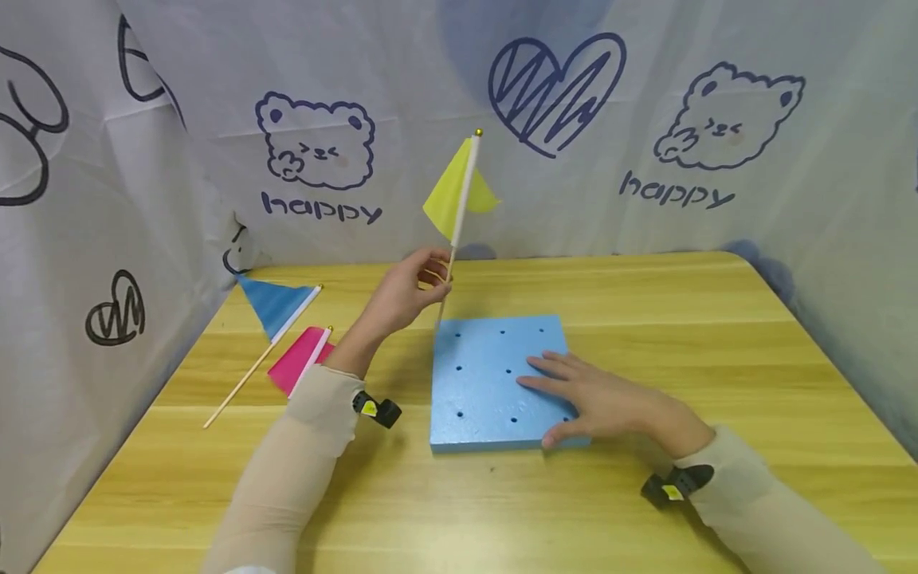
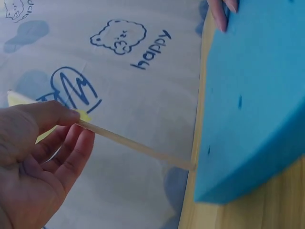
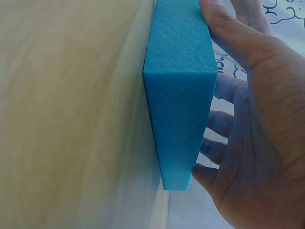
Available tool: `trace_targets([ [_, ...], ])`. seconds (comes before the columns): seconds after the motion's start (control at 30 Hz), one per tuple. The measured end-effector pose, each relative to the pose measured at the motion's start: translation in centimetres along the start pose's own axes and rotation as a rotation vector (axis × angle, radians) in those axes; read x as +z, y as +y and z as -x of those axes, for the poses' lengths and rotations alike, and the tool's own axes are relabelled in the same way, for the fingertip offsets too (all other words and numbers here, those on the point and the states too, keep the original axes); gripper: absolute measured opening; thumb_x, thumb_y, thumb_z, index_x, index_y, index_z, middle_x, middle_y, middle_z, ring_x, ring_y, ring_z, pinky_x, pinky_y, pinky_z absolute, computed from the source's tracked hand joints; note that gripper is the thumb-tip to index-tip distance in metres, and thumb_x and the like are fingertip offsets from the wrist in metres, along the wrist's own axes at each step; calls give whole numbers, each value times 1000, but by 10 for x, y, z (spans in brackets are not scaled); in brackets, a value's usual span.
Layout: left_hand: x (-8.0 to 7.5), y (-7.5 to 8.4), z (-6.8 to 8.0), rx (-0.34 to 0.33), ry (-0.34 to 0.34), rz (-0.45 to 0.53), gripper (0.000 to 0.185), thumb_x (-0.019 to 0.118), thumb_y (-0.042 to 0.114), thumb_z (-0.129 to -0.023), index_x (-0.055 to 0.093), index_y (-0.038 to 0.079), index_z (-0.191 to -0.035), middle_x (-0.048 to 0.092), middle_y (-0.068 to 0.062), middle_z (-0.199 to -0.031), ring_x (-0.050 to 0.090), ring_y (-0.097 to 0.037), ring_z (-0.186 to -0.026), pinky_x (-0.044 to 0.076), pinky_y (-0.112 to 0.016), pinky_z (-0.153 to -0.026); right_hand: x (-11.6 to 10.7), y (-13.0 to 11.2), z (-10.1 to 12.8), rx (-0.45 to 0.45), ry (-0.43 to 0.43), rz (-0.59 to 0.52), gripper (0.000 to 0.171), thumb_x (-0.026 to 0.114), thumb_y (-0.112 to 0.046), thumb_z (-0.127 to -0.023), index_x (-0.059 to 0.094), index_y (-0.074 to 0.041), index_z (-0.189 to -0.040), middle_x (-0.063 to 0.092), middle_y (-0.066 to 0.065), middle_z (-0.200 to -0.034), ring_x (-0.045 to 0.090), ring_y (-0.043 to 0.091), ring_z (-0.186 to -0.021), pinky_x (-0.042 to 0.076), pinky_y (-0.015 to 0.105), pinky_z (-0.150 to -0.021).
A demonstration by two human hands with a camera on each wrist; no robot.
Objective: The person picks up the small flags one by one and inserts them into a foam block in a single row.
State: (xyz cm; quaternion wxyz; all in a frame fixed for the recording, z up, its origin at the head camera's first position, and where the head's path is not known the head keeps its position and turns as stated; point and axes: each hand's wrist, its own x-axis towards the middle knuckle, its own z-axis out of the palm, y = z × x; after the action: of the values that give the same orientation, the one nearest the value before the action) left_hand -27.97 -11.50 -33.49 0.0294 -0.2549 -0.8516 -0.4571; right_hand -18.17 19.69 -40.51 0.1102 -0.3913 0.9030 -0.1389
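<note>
My left hand pinches the wooden stick of a small yellow flag between thumb and fingertips. The flag stands nearly upright, leaning slightly right at its top, with a gold knob on the tip. In the left wrist view the bare end of the stick hangs beside the edge of a blue foam board. In the head view that end is by the board's far left corner. Rows of small holes dot the board's top. Spread over its right side, my right hand rests with fairly straight fingers.
On the wooden table, a blue flag lies at the left. Next to it is a pink flag, partly hidden behind my left forearm. A white printed curtain hangs behind the table and along its sides.
</note>
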Motion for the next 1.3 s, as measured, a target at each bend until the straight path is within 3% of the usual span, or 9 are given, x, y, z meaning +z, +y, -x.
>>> trace_targets([
  [0.17,12,5,-10,20,18,99,34,65,3,-93,54,3,-125,61,-11,-109,61,-24,-98,56,-33,-80,-1,0,-1,-4,-1,-9,92,60,-71,-80,34,-22,-154,20,11,-161,12,39,-146,20,60,-112],
  [0.37,25,7,-20,11,36,134,35,66,6,-94,54,8,-126,61,-8,-109,60,-21,-98,54,-33,-81,-1,0,-1,-3,-6,-13,92,59,-73,-80,34,-23,-154,20,10,-161,13,38,-146,19,60,-113],
  [0.67,46,16,-42,25,88,238,39,65,1,-93,52,1,-129,61,-13,-104,62,-24,-94,56,-32,-78,-3,-1,-2,9,-12,-20,93,59,-73,-79,34,-23,-154,21,9,-161,12,37,-146,20,59,-113],
  [1.03,67,19,-62,16,105,369,37,64,0,-94,52,2,-128,57,-13,-103,62,-27,-92,57,-39,-80,-3,-1,-3,34,-23,-27,92,61,-73,-79,35,-24,-153,20,7,-161,11,36,-147,18,58,-114],
  [1.3,81,18,-72,21,104,429,41,64,2,-93,51,2,-132,59,-14,-102,63,-25,-90,57,-34,-80,-1,0,-2,35,-26,-16,91,60,-73,-79,35,-26,-153,20,7,-161,11,35,-147,18,58,-114],
])
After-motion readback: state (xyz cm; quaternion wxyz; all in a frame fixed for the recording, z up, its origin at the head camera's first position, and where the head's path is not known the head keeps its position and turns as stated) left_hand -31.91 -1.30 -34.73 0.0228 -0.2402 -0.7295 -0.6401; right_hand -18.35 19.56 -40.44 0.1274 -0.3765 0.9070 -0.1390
